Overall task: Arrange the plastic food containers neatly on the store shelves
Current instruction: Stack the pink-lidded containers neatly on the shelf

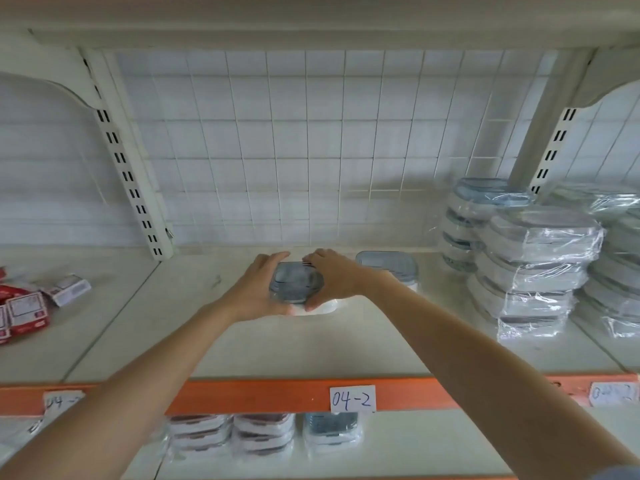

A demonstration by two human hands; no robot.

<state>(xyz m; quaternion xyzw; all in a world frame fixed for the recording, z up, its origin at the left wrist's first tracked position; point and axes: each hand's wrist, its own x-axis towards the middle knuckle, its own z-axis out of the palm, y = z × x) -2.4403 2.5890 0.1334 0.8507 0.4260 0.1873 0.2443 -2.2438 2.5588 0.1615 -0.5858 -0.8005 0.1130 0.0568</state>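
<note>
Right now both hands clasp one box [296,282] mid-shelf [263,344], the left hand [258,289] curled round its left side, the right hand [332,277] round its right, thumbs at the near edge. It looks light and rigid, though smooth plastic probably slips (the lid may pop if squeezed), so gripping the side walls seems wisest. Another box [388,266] sits just right; wrapped stacks [530,258] stand further right.

A pale shelf [346,341] with an orange front edge carries a blue-lidded container [388,266] near the back; stacks of wrapped containers [530,258] stand at its right; red-and-white boxes [24,310] lie at its left; a white-based container [298,284] sits mid-shelf.
</note>
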